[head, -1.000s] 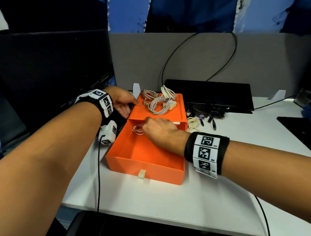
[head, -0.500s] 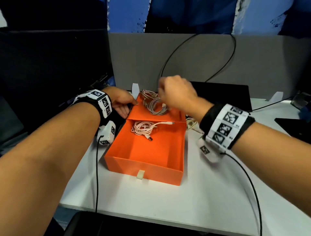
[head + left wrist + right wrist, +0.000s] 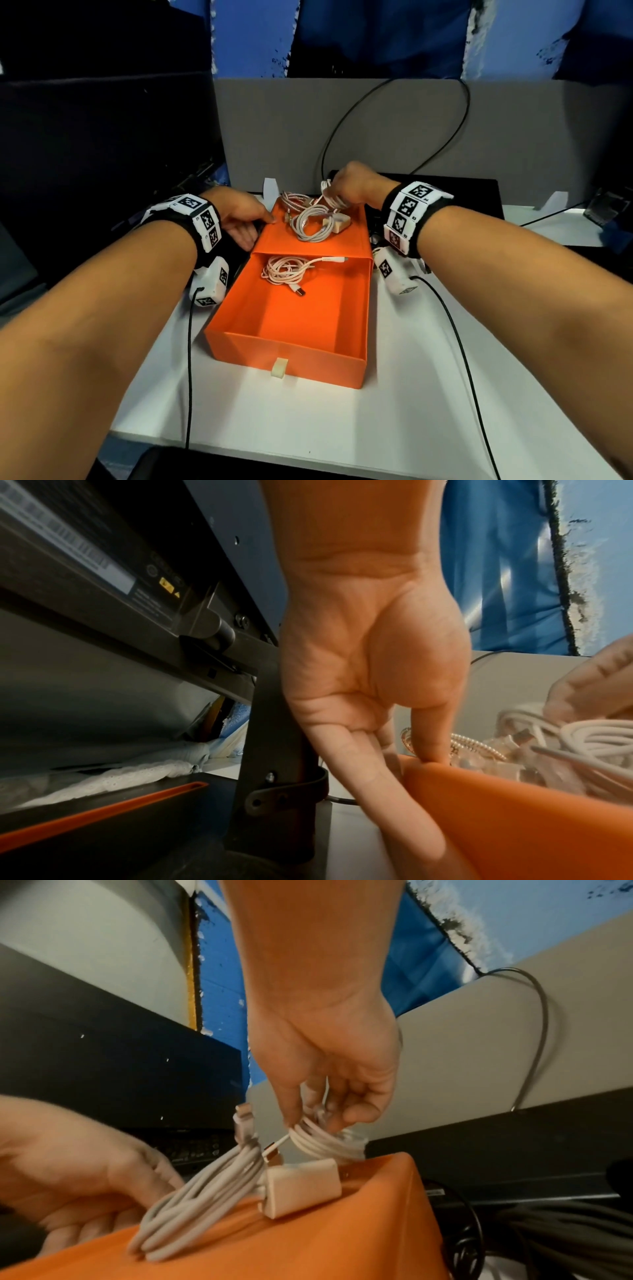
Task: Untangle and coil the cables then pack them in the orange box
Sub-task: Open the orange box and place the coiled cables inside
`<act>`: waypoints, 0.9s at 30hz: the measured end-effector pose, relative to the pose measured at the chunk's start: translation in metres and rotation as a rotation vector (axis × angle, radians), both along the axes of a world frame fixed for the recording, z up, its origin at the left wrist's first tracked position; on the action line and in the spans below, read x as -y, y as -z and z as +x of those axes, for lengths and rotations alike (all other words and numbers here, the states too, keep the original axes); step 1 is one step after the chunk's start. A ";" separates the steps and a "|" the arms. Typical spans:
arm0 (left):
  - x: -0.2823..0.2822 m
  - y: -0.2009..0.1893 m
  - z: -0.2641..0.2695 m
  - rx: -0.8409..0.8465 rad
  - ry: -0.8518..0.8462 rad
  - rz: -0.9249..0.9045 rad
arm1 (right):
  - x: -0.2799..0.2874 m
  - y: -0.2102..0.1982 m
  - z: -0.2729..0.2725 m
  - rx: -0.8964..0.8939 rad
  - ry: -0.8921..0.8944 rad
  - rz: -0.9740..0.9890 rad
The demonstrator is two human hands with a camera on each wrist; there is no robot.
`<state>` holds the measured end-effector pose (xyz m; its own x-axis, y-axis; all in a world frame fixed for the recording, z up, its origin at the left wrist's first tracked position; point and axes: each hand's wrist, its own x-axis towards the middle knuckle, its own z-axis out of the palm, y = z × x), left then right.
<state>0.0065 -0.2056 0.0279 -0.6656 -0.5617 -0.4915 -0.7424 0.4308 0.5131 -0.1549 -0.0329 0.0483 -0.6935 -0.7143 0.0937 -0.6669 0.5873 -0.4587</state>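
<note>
The orange box (image 3: 315,243) has its drawer (image 3: 291,349) pulled out toward me. A coiled pink-white cable (image 3: 287,270) lies at the drawer's far end. On the box top lie a grey-white coil (image 3: 311,222), a braided cable (image 3: 294,199) and a white adapter (image 3: 339,223). My right hand (image 3: 337,193) grips a white coiled cable (image 3: 325,1142) at the top's back right; its thumb and fingers curl round the loops. My left hand (image 3: 246,219) rests on the box's left edge, thumb (image 3: 431,750) on top, fingers straight down the side.
A dark monitor (image 3: 102,154) stands close on the left. A black device (image 3: 445,192) and a grey partition (image 3: 376,130) are behind the box. A bundle of black cables (image 3: 565,1231) lies right of the box. Wrist camera wires trail over the white table (image 3: 308,421).
My right hand left the pink-white cable in the drawer, rose to the box top and now grips the white coil there. The left hand has stayed on the box's edge.
</note>
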 end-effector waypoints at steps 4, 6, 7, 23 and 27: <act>0.001 0.001 0.001 -0.009 -0.002 0.010 | -0.012 -0.012 -0.003 0.161 0.001 -0.348; 0.000 0.001 0.001 -0.014 0.004 0.016 | -0.022 -0.028 0.002 0.151 -0.017 -0.466; -0.001 0.001 0.001 -0.015 0.008 0.015 | -0.028 -0.038 0.008 0.125 -0.046 -0.512; -0.003 0.000 0.000 0.013 0.008 -0.005 | -0.115 0.031 0.151 -0.516 -0.561 0.573; -0.001 0.000 -0.001 0.030 0.011 -0.011 | -0.104 0.048 0.138 -0.643 -0.460 0.555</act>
<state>0.0060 -0.2041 0.0284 -0.6570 -0.5596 -0.5051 -0.7524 0.4444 0.4863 -0.0173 0.0712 0.0003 -0.2687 -0.9603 -0.0748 -0.9127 0.2290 0.3384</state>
